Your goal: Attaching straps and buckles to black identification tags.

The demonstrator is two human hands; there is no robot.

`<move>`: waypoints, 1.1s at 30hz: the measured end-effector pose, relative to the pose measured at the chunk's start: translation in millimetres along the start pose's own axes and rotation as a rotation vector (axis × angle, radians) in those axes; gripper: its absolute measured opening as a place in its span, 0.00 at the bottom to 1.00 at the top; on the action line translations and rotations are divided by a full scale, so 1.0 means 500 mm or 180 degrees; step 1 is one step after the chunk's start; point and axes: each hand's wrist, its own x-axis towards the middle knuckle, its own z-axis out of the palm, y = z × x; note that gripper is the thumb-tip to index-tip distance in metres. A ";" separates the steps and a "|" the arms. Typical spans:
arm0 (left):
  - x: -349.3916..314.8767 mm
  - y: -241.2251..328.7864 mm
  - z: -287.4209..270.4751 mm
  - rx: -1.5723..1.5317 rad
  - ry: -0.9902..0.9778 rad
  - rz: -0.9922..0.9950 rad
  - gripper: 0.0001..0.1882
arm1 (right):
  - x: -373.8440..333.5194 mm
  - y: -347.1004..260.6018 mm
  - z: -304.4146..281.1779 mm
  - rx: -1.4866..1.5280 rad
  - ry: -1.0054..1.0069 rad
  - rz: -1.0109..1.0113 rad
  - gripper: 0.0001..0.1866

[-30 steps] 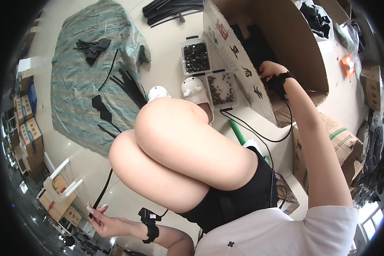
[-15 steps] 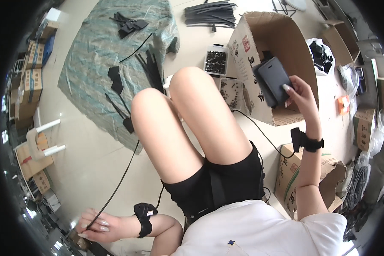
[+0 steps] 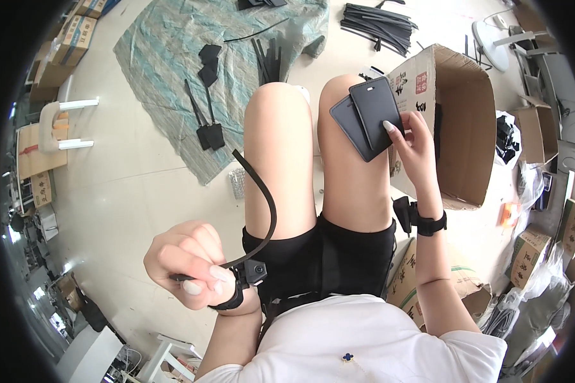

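Pinched in my right hand [image 3: 416,142] are two dark, flat card holders [image 3: 375,118], fanned over each other above my right thigh; the top one has a small slot near its upper edge. My left hand [image 3: 190,265], in front of my left hip, is closed on a narrow black strap [image 3: 271,214]. The strap's free end curves up past my left thigh. Dark flat pieces with straps [image 3: 211,135] lie on a green and white tarp [image 3: 166,70] ahead to the left. Each wrist wears a black band with a small device.
An open cardboard box [image 3: 463,140] stands by my right knee, with another carton [image 3: 406,281] beside my right hip. A bundle of black straps [image 3: 378,29] lies on the floor ahead. A white bag [image 3: 507,137] sits farther right, and a stool [image 3: 51,131] at the left.
The card holders have come left, from the big box's opening to above my right thigh. My left hand has risen and moved inward with the strap.
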 end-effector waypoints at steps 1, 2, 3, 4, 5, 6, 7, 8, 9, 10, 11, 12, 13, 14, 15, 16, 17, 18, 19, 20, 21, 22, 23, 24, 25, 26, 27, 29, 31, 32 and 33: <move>-0.002 -0.007 0.007 -0.0031 0.0113 -0.0092 0.14 | -0.001 0.001 -0.004 0.0104 0.0058 -0.0040 0.09; 0.001 -0.008 0.013 -0.0022 0.0216 -0.0076 0.14 | -0.001 0.004 -0.005 -0.0010 0.0141 -0.0198 0.08; 0.001 -0.009 0.012 -0.0032 0.0223 -0.0088 0.14 | -0.005 0.004 -0.010 -0.0023 0.0137 -0.0187 0.08; 0.002 -0.009 0.012 0.0013 0.0296 -0.0128 0.15 | -0.011 -0.001 -0.016 0.0428 0.0117 -0.0096 0.08; 0.004 -0.009 0.013 0.0044 0.0361 -0.0166 0.15 | -0.019 -0.010 -0.027 0.0870 0.0113 -0.0006 0.07; 0.006 -0.008 0.013 0.0124 0.0360 -0.0272 0.16 | -0.029 -0.032 -0.034 0.0708 0.0133 -0.0011 0.06; 0.006 -0.011 0.013 0.0128 0.0364 -0.0272 0.16 | -0.040 -0.056 -0.037 0.0572 0.0198 -0.0183 0.07; 0.007 -0.022 0.013 0.0021 0.0298 -0.0417 0.17 | -0.051 -0.075 -0.040 0.0342 0.0315 -0.0595 0.08; 0.006 -0.027 0.011 -0.0060 0.0239 -0.0559 0.17 | -0.062 -0.093 -0.040 0.0131 0.0415 -0.1010 0.10; 0.006 -0.034 0.010 -0.0052 0.0245 -0.0557 0.17 | -0.071 -0.111 -0.041 -0.0060 0.0433 -0.1351 0.10; 0.007 -0.043 0.013 -0.0179 0.0164 -0.0749 0.18 | -0.079 -0.124 -0.044 -0.0272 0.0461 -0.1684 0.11; 0.008 -0.053 0.016 -0.0303 0.0086 -0.0941 0.19 | -0.085 -0.131 -0.041 -0.0419 0.0557 -0.1997 0.11; 0.009 -0.059 0.020 -0.0423 0.0010 -0.1133 0.20 | -0.097 -0.138 -0.036 -0.0354 0.0575 -0.1982 0.11; 0.011 -0.062 0.032 -0.0470 0.0032 -0.1359 0.19 | -0.101 -0.148 -0.032 -0.0387 0.0586 -0.2089 0.12; 0.013 -0.065 0.043 -0.0516 0.0057 -0.1585 0.18 | -0.104 -0.154 -0.029 -0.0417 0.0593 -0.2196 0.12; 0.011 -0.071 0.043 -0.0540 -0.0072 -0.1770 0.18 | -0.106 -0.155 -0.027 -0.0421 0.0534 -0.2297 0.12; 0.012 -0.075 0.048 -0.0625 -0.0173 -0.1824 0.17 | -0.107 -0.157 -0.024 -0.0407 0.0508 -0.2302 0.12; 0.011 -0.080 0.056 -0.0756 -0.0176 -0.1872 0.17 | -0.108 -0.160 -0.020 -0.0467 0.0537 -0.2337 0.12; 0.009 -0.084 0.059 -0.0887 -0.0177 -0.1920 0.16 | -0.108 -0.162 -0.015 -0.0527 0.0563 -0.2373 0.12; 0.009 -0.085 0.056 -0.1139 -0.0336 -0.2086 0.14 | -0.108 -0.160 -0.007 -0.0393 0.0587 -0.2341 0.13; 0.013 -0.082 0.068 -0.1257 -0.0330 -0.2125 0.12 | -0.110 -0.162 -0.004 -0.0380 0.0556 -0.2345 0.13; 0.014 -0.074 0.052 -0.1099 -0.0688 -0.2559 0.11 | -0.115 -0.164 -0.002 -0.0479 0.0511 -0.2321 0.14; 0.011 -0.067 0.035 -0.0931 -0.1039 -0.2986 0.11 | -0.117 -0.165 0.002 -0.0572 0.0459 -0.2305 0.14; 0.004 -0.066 0.043 -0.0921 -0.0991 -0.2986 0.11 | -0.117 -0.162 0.013 -0.0286 0.0458 -0.2228 0.15; -0.005 -0.066 0.063 -0.0710 -0.0602 -0.2902 0.11 | -0.113 -0.160 0.013 -0.0344 0.0243 -0.2296 0.21; -0.012 -0.066 0.075 -0.0508 -0.0220 -0.2807 0.11 | -0.113 -0.168 0.038 0.0671 0.0212 -0.1627 0.25; -0.013 -0.068 0.080 -0.0510 -0.0201 -0.2795 0.11 | -0.109 -0.176 0.057 0.1648 0.0197 -0.0920 0.29; -0.021 -0.077 0.076 -0.0509 0.0004 -0.2768 0.12 | -0.115 -0.168 0.063 0.1675 -0.0778 0.0340 0.26; -0.025 -0.072 0.071 -0.0463 0.0178 -0.2700 0.12 | -0.136 -0.163 0.099 0.2360 -0.1802 0.1098 0.21; -0.021 -0.071 0.073 -0.0333 0.0452 -0.2703 0.13 | -0.145 -0.157 0.117 0.2678 -0.2054 0.1044 0.20; -0.018 -0.072 0.076 -0.0205 0.0723 -0.2703 0.13 | -0.150 -0.150 0.128 0.2994 -0.2301 0.0987 0.19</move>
